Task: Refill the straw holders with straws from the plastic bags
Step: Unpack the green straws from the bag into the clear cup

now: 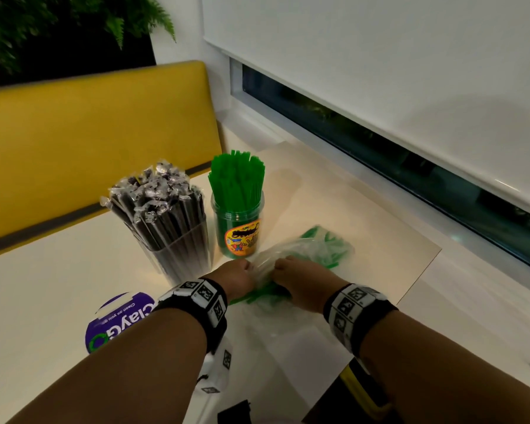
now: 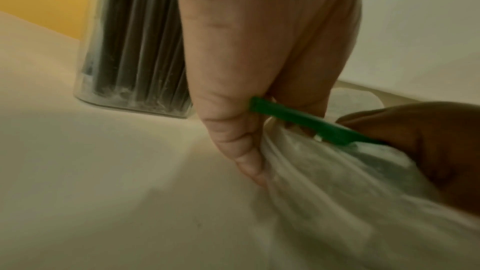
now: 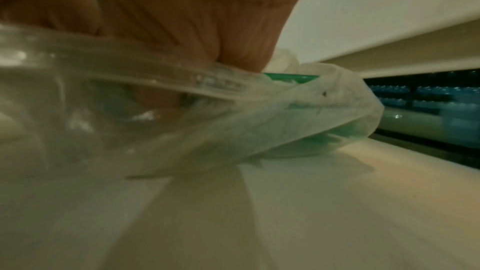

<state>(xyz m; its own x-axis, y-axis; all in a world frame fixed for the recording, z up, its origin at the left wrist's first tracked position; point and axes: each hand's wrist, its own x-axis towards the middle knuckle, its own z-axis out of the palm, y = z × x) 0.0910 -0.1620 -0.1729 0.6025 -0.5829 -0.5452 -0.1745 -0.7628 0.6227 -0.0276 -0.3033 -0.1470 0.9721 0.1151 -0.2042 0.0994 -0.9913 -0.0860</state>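
Near right edge of table (image 1: 74, 270): bag (image 1: 303, 255) lies flat, just beside the green holder (image 1: 238, 228) and on its window side.
Left hand (image 1: 233, 278): my fingers curled, pinching the bag's near end; wrist view shows one green straw (image 2: 298, 120) caught in that pinch.
Right hand (image 1: 297, 286): also down on the bag's near end, fingers curled into the plastic, just beside my left; how tight, can't tell, view too blurred.
Bag contents: green straws inside, some ends sticking out the near side under my hands; count unclear.
Long axis: bag and straws run from my hands away toward the far right corner, so the open end is on my side, sealed bulge on the far side.
Holders: green one upright with straws fanned out the top; black-straw holder (image 1: 172, 215) just beside it toward the bench (image 1: 89, 142), wrapped straws packed in.
Key relation: green holder sits just ahead of my left hand, left is the nearer one; right is better placed to pin the bag.
Step, my guess: getting the mouth open to draw straws out toward me, then stand them in the green holder.
Risk: thin plastic, could drag the whole bag instead of the straws.
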